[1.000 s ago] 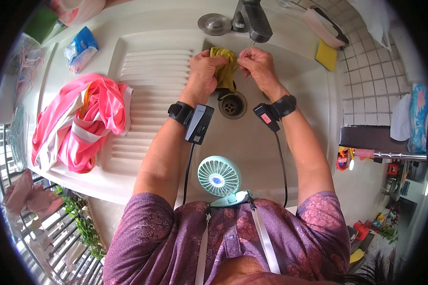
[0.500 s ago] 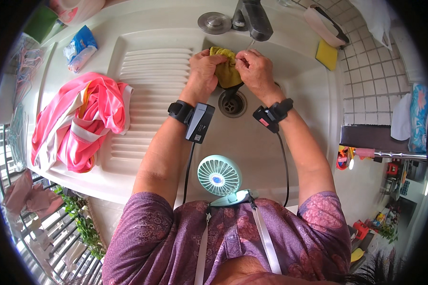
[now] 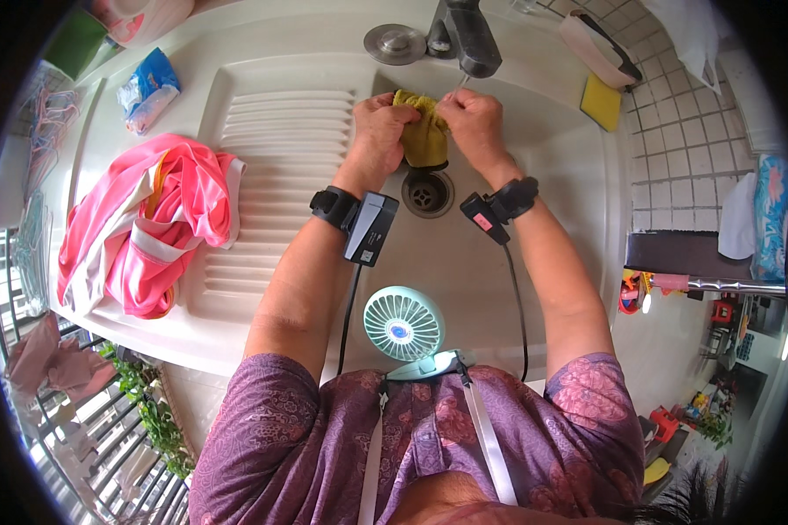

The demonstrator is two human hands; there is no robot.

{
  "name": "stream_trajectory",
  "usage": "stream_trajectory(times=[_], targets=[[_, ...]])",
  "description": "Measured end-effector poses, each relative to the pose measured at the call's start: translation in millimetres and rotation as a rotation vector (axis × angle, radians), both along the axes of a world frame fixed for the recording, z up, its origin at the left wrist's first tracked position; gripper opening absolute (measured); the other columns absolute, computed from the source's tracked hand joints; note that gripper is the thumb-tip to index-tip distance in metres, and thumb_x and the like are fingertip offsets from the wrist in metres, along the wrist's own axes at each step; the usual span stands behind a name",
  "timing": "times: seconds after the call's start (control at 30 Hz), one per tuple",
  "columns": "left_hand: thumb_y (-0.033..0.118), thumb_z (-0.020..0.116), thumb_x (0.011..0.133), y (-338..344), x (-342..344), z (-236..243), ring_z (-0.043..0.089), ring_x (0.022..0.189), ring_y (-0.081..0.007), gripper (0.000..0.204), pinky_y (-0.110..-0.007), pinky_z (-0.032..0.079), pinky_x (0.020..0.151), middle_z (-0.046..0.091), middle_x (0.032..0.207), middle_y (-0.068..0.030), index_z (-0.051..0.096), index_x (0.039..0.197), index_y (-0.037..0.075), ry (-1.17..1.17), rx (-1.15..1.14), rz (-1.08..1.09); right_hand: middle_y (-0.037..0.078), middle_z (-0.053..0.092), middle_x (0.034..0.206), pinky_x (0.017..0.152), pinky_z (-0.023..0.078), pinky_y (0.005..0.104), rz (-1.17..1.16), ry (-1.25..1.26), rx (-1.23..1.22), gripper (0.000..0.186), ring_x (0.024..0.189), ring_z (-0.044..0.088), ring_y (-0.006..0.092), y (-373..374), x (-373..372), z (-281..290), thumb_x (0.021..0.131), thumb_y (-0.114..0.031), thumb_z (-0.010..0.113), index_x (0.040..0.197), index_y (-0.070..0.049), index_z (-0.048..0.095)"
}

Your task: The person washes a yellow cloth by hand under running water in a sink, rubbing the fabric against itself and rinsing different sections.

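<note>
Between my two hands hangs a small olive-yellow cloth (image 3: pixel 423 136) with a dark lower edge, just above and behind the sink drain (image 3: pixel 428 192). My left hand (image 3: pixel 381 131) is closed on its upper left side, thumb across the front. The fingers of my right hand (image 3: pixel 472 127) pinch its upper right corner. A thin stream of water from the dark faucet (image 3: pixel 477 48) runs down at my right fingers. Whether the cloth is a rag or a small garment I cannot make out.
A pink and white garment (image 3: pixel 162 223) lies on the ribbed washboard (image 3: pixel 276 175) side at left, below a blue packet (image 3: pixel 149 90). At right are a yellow sponge (image 3: pixel 601 101) and a pale band-like object (image 3: pixel 597 48). A round metal stopper (image 3: pixel 395 44) sits beside the faucet.
The cloth has been drawn out flatter and hangs straighter between my hands. My left hand has moved slightly right; my right hand has turned a little, still pinching the corner.
</note>
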State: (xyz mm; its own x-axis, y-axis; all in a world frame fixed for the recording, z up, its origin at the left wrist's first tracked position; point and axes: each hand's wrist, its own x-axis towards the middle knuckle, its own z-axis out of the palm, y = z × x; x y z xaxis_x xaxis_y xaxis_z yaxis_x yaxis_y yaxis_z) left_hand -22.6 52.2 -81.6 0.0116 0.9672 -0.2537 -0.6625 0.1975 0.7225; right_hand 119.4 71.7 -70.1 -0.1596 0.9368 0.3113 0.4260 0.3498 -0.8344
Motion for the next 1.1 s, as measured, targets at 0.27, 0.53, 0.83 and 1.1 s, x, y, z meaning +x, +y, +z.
stream_trajectory(times=[0.27, 0.53, 0.83, 1.1], targets=[[-0.013, 0.049, 0.067, 2.6, 0.0, -2.6, 0.058, 0.073, -0.0230, 0.018, -0.033, 0.050, 0.067, 0.058, 0.082, -0.0126, 0.055, 0.083, -0.007, -0.105, 0.005, 0.043, 0.002, 0.046, 0.060, 0.042, 0.030, 0.0222, -0.005, 1.162, -0.872, 0.015, 0.046, 0.036, 0.0074, 9.6, 15.6, -0.2, 0.076, -0.006, 0.054, 0.062, -0.005, 0.050], [-0.013, 0.047, 0.067, 9.5, -6.3, -15.2, 0.055, 0.074, -0.0240, 0.017, -0.035, 0.049, 0.068, 0.053, 0.080, -0.0105, 0.051, 0.079, -0.003, -0.190, -0.012, 0.069, 0.003, 0.047, 0.061, 0.045, 0.034, 0.0232, 0.083, 0.504, -0.514, 0.017, 0.051, 0.042, 0.0090, -1.3, 24.7, 8.7, 0.080, -0.014, 0.053, 0.067, -0.004, 0.050], [-0.010, 0.045, 0.070, 8.7, -5.7, -15.0, 0.059, 0.084, -0.0272, 0.023, -0.036, 0.051, 0.076, 0.058, 0.090, -0.0144, 0.053, 0.091, -0.006, -0.084, 0.048, 0.047, 0.011, 0.059, 0.072, 0.058, 0.048, 0.0363, 0.032, -0.157, 0.257, 0.009, 0.067, 0.060, 0.0293, -7.0, 6.3, 2.3, 0.076, -0.009, 0.059, 0.079, -0.003, 0.053], [-0.011, 0.049, 0.067, 4.9, -1.5, -5.5, 0.055, 0.068, -0.0198, 0.012, -0.030, 0.047, 0.062, 0.056, 0.077, -0.0098, 0.054, 0.076, -0.004, -0.090, 0.006, 0.054, 0.008, 0.056, 0.068, 0.053, 0.044, 0.0337, 0.037, -0.474, 0.473, 0.008, 0.060, 0.055, 0.0235, -8.4, -0.2, 3.3, 0.077, -0.009, 0.059, 0.079, -0.003, 0.053]])
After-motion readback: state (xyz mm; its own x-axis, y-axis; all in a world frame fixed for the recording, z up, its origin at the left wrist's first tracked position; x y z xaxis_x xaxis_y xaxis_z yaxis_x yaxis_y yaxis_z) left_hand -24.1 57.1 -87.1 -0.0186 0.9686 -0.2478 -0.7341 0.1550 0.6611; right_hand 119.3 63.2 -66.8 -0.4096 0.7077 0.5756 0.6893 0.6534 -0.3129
